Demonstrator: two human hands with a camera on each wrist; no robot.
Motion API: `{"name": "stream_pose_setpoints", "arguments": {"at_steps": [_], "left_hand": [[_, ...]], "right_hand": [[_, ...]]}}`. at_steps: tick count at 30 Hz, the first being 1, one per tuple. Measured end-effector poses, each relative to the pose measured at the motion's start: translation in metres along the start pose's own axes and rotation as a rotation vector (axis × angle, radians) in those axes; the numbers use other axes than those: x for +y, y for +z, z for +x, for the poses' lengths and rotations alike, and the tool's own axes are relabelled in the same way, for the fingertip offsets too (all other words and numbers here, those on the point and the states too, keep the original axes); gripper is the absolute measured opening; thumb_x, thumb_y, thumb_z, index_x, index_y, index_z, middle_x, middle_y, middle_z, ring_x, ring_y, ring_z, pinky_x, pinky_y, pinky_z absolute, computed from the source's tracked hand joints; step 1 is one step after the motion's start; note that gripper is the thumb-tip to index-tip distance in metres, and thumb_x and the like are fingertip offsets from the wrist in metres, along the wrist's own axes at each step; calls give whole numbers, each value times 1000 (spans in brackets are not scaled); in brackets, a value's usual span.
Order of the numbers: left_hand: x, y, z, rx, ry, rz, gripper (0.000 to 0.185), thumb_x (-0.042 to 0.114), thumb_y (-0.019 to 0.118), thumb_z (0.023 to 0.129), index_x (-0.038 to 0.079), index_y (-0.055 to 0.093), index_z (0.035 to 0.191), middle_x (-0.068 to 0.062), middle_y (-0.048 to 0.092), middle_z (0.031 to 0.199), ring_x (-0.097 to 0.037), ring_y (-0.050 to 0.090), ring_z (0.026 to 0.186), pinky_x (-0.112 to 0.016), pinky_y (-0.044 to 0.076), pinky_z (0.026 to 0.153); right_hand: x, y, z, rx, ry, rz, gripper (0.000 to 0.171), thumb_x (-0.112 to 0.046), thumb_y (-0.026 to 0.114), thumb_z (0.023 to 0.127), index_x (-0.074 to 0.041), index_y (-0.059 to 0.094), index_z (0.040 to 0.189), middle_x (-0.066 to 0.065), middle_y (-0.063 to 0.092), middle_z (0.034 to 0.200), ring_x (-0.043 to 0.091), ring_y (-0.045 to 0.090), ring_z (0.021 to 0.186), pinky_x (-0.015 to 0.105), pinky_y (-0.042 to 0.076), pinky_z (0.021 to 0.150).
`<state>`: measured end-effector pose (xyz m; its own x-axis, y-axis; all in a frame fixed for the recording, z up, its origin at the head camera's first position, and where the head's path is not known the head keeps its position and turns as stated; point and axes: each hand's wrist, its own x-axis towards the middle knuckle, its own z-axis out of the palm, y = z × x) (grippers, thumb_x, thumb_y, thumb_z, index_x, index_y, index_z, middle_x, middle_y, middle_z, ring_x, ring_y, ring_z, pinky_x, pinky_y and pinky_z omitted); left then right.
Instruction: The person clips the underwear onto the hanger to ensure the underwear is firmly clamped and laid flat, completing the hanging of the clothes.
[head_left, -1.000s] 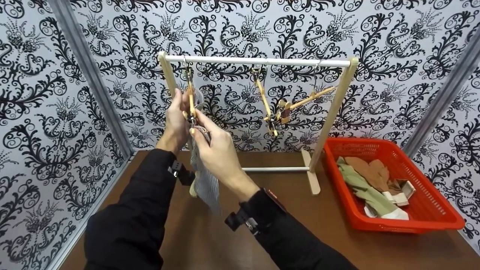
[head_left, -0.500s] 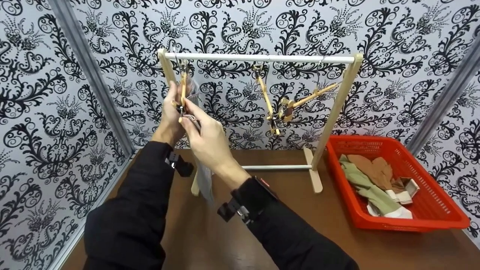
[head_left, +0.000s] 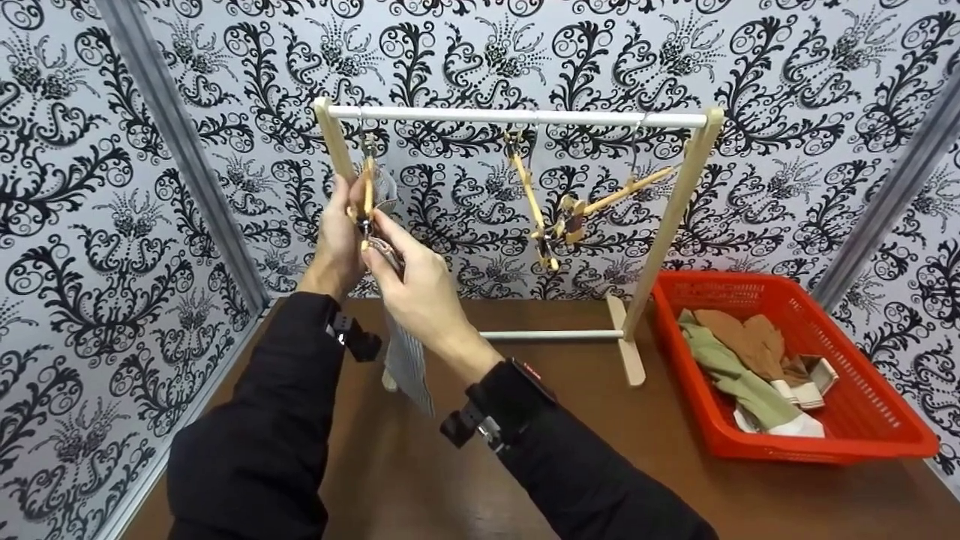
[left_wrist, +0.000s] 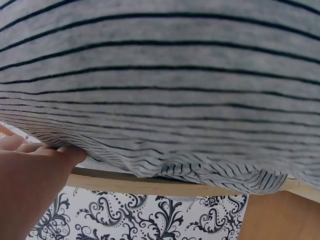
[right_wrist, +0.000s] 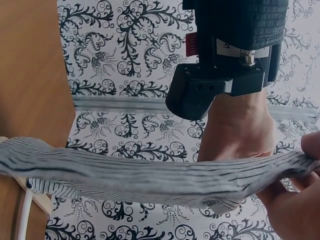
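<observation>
Slippage at the clip is the likeliest trouble: the grey striped sock [head_left: 405, 356] hangs from the wooden clip hanger [head_left: 367, 191] at the left end of the white rail of the drying rack [head_left: 517, 118], its toe dangling down in front of the bench [head_left: 660, 480], and only its top edge seems to be in reach of the clip. The left hand [head_left: 337, 236] is curled round the hanger from the far side, steadying it, while the right hand [head_left: 412, 281] pinches the sock's cuff between thumb and fingertips just below the clip. If that pinch eases off before the clip bites on enough cloth, I judge the sock would drop to the bench. A hard downward tug could also tip the hanger on its hook or shove the light rack sideways. Whether the clip has closed on the fabric cannot be told from these views. The two other hangers [head_left: 559, 217], tangled together further along the rail, could swing if it is jolted. The red basket [head_left: 862, 442] with more socks sits well apart, at the right.
</observation>
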<state>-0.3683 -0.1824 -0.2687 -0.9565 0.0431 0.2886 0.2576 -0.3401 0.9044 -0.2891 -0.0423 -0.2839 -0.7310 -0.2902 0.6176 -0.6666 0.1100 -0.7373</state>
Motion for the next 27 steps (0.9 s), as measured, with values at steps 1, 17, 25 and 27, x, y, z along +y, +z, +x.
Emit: {"name": "stream_pose_setpoints", "arguments": {"at_steps": [1,17,25,27], "left_hand": [[1,1,-2,-13,-7,0,61,54,10,107,29,23,162,2,15,169,-13,44,116,-28,32,102],[47,-12,-27,-91,18,347,68,55,10,107,14,19,162,-11,21,166,-31,19,152,-62,8,119],[90,6,-74,-1,279,798,56,47,29,109,16,33,156,-7,35,160,-22,32,146,-51,19,121],[93,13,-88,31,447,905,49,38,39,109,11,42,150,-9,43,153,-22,38,140,-45,24,119]], "right_hand": [[0,-1,-1,-9,-3,-4,55,-15,59,103,-6,40,154,13,54,147,11,66,99,21,50,93],[34,-74,-22,-445,-99,-320,53,-39,55,104,-8,50,148,8,50,150,19,47,138,35,34,115],[67,-150,-39,-706,-37,-549,45,-34,57,104,-6,58,140,13,58,143,27,58,127,45,40,111],[77,-174,-46,-742,8,-587,43,-31,56,105,-6,59,139,13,60,140,28,61,123,46,43,108]]}}
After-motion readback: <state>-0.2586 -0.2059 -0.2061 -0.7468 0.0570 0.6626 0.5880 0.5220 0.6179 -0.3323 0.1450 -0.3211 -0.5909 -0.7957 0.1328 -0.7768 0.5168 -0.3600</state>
